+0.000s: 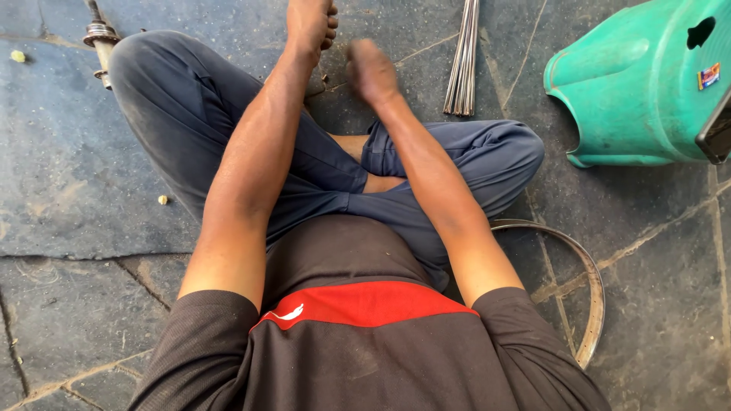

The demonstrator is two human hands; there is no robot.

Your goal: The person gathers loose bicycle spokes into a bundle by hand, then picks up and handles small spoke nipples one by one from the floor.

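Seated figure on a stone floor, both arms stretched forward over crossed legs.

The left hand [311, 23] reaches to the top edge of the view, its fingers close together and partly cut off, so whether they grip anything cannot be told. The right hand [371, 70] is blurred, curled loosely near the floor; its finger state cannot be told either. A bundle of thin metal spokes [463, 57] lies on the floor just to the right of the right hand, apart from it. A metal wheel rim [590, 304] lies beside the right hip. A hub on an axle [100, 36] lies beyond the left knee. An overturned green plastic stool [640, 84] sits at upper right.
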